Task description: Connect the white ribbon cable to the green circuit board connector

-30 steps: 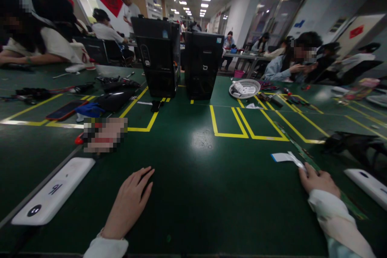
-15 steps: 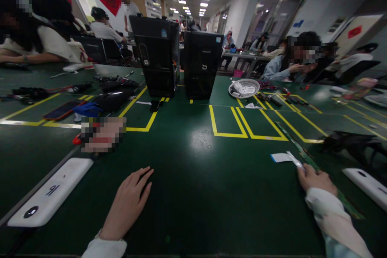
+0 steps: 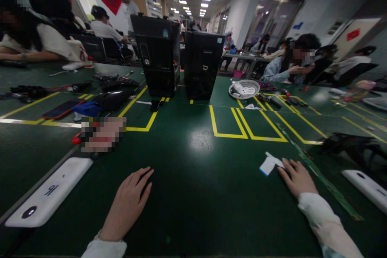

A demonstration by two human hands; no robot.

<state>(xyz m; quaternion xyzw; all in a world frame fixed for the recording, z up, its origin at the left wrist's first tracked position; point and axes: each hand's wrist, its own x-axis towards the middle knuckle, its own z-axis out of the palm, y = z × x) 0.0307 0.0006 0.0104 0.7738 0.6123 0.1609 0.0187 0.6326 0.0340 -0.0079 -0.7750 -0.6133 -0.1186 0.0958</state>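
Observation:
My left hand (image 3: 128, 201) lies flat on the green table (image 3: 196, 193), palm down, fingers stretched forward, holding nothing. My right hand (image 3: 296, 177) rests palm down further right, fingers extended, with its fingertips touching a small white paper slip (image 3: 269, 164) that has a blue edge. A long thin green strip (image 3: 320, 177) runs along the table just right of that hand. Both wrists show white sleeves.
Two black computer towers (image 3: 159, 60) (image 3: 203, 64) stand at the table's middle. A white basket (image 3: 244, 88) sits behind right. White devices lie at left (image 3: 48, 197) and right (image 3: 367, 187). Yellow tape lines (image 3: 229, 134) mark boxes. Tools and a phone lie far left; other people sit around.
My right hand has slid left, off the green strip, and dragged the white slip left with it. The left hand has stayed still.

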